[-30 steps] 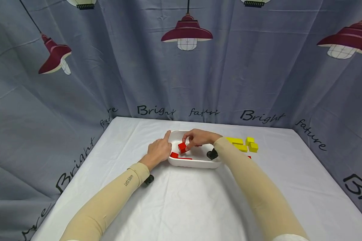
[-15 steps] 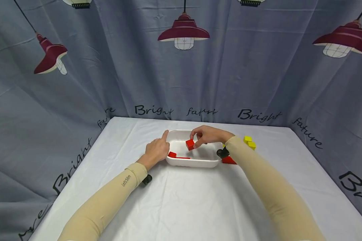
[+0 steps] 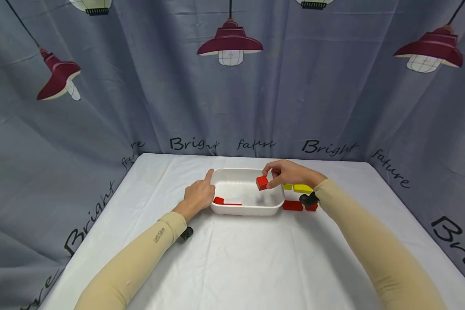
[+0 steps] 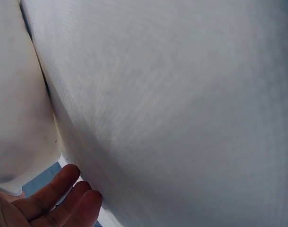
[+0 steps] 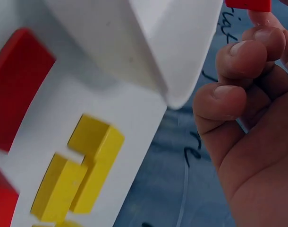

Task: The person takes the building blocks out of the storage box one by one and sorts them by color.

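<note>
My right hand (image 3: 293,173) pinches a red block (image 3: 261,183) between thumb and fingers, above the right part of a white tray (image 3: 248,211). In the right wrist view only a corner of that block (image 5: 250,4) shows at the top; the other fingers curl loosely below. My left hand (image 3: 199,196) holds the tray's left end, its index finger pointing along the rim; the thumb is hidden in the head view. The left wrist view has several fingers (image 4: 63,201) by the tray's outer wall (image 4: 21,94). Inside the tray, a small red block (image 3: 218,200) and a thin red edge (image 3: 232,204) are visible.
Right of the tray, red blocks (image 3: 292,206) lie on the white tablecloth (image 3: 252,258). Behind them are yellow blocks (image 3: 303,188), partly covered by my right hand and the black wrist camera (image 3: 308,199). A grey curtain (image 3: 170,94) hangs beyond the table.
My right hand, with the red block in its pinch, has moved rightward and slightly up across the tray. The left hand stays at the tray's left end. The head view has shifted slightly.
</note>
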{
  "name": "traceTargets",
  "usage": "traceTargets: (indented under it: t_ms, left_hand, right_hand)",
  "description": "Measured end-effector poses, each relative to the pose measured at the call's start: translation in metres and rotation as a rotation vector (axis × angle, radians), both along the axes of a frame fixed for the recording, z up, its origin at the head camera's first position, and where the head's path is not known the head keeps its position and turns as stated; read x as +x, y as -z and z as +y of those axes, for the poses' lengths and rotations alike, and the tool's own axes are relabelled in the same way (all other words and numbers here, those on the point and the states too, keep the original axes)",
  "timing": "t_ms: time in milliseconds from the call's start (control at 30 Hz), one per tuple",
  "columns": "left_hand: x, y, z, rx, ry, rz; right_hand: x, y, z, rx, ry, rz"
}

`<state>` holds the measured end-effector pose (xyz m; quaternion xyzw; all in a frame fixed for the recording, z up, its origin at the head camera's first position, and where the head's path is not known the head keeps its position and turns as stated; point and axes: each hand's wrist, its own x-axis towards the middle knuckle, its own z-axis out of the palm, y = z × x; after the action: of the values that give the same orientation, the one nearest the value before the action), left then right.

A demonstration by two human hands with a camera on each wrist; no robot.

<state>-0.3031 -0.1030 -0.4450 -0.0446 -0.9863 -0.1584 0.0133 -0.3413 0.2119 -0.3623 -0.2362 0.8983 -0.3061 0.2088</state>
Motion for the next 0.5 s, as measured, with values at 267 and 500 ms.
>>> traceTargets:
  t_ms: [267,500]
  left_hand:
    - [0.001,0.002,-0.002,0.005,0.006,0.003]
    - [0.002,0.001,0.0,-0.001,0.004,-0.002]
  right_hand:
    - [0.013,-0.005,0.035,-0.005,0.053,0.07]
    - [0.025,-0.005,0.068,-0.003,0.129,0.048]
